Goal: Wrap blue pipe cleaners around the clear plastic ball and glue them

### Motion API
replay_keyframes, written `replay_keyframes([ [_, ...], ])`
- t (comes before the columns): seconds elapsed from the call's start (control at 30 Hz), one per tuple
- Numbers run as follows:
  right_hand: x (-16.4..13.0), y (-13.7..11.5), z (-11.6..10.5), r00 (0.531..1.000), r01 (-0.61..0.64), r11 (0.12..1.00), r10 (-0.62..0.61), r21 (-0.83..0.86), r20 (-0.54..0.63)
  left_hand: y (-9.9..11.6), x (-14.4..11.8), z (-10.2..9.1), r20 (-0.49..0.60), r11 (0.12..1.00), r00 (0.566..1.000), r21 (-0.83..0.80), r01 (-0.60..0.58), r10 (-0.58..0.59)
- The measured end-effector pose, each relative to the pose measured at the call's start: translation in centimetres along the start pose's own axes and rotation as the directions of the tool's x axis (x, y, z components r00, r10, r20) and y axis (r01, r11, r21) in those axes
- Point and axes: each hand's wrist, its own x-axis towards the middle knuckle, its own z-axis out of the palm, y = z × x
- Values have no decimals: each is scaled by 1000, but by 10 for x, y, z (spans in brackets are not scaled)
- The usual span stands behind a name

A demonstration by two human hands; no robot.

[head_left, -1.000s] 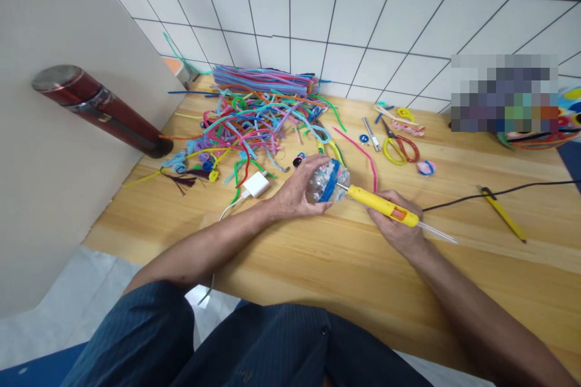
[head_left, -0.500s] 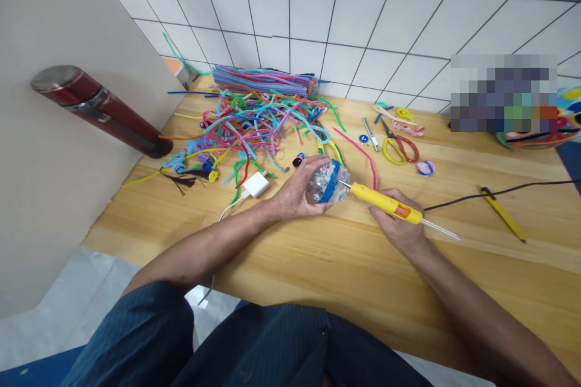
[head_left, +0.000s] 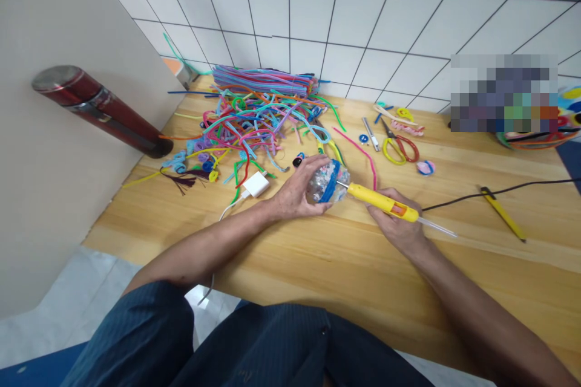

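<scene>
My left hand [head_left: 303,190] is closed around a clear plastic container [head_left: 321,180] with small coloured bits inside and a blue pipe cleaner band [head_left: 331,181] across it. In my right hand [head_left: 402,224] is a yellow hot glue gun [head_left: 379,199], its metal tip touching or very near the blue band. A clear glue stick [head_left: 438,228] pokes out of the gun's rear end. The fingers of my right hand are mostly hidden behind the gun's body.
Tangled pipe cleaners [head_left: 254,118] cover the back left, beside a white charger [head_left: 256,184] and a dark red flask [head_left: 100,109]. Scissors [head_left: 399,148], a metal-cased cutter [head_left: 371,135] and a yellow utility knife [head_left: 503,216] lie rightward. A black cord [head_left: 458,198] runs off right.
The glue gun has shifted slightly left in my right hand, its tip moving a little along the blue band. My left hand and the container stay in place.
</scene>
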Motion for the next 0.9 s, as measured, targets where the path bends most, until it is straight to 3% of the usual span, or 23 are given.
replay_keyframes([
  [0.67, 6, -8, 0, 992, -123, 992, 122, 14, 38, -1, -1, 0, 30, 1000, 999, -9, 27, -26],
  [0.9, 6, -5, -4, 996, -93, 995, 93, 29, 6, 0, -1, 0, 16, 999, 1000, -51, 15, -14],
])
